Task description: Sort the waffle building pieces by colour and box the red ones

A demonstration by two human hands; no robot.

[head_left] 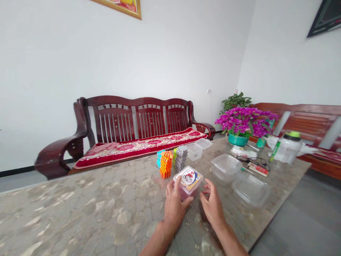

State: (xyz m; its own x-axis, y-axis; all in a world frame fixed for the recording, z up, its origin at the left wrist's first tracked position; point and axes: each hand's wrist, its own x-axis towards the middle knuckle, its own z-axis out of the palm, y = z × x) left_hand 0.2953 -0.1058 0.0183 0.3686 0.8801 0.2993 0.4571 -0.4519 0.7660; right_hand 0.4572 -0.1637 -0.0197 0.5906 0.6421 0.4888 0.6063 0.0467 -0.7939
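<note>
A small clear plastic box [188, 182] with a printed label on its lid stands on the stone-patterned table. My left hand [174, 202] grips it from the left, with a finger on the lid's edge and the thumb along the near side. What fills the box looks reddish, but I cannot make it out. Just right of the box is my right hand [212, 205], fingers curved and apart, holding nothing. Behind the box stand an orange block of small interlocking pieces [166, 164] and a grey one [181, 158], with blue pieces [160, 158] and green pieces partly hidden.
Open clear containers [226, 167] and a clear lid [250, 190] lie to the right. Farther back are eyeglasses [262, 163], a plastic bottle [287, 147], purple flowers in a teal pot [238, 139] and another open container [194, 152]. A wooden bench [114, 122] stands beyond the table [66, 213].
</note>
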